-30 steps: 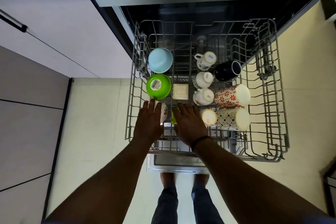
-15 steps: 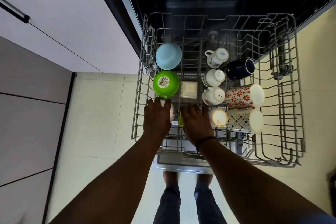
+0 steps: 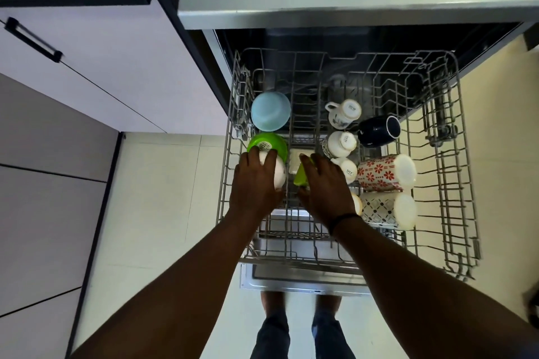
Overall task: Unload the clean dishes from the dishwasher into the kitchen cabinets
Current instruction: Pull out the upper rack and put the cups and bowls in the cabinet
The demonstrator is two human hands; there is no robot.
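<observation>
Left hand (image 3: 253, 183): grips a white bowl (image 3: 277, 173), just below the green bowl (image 3: 268, 143).
Right hand (image 3: 325, 186): curled round a small green cup (image 3: 300, 176).
Rack (image 3: 455, 183): mugs (image 3: 385, 172) right of the right hand.

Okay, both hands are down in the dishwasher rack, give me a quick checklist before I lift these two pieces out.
1. Left hand has a grip on the white bowl: ok, fingers curl over it.
2. Right hand has a grip on the small green piece: cannot tell, the hand hides most of it.
3. White bowl free of the green bowl: not ok, they look to be touching.
4. Mugs beside the right hand, such as the red flowered mug: ok, lying apart from the fingers.
5. Rack pulled fully out: ok.
</observation>
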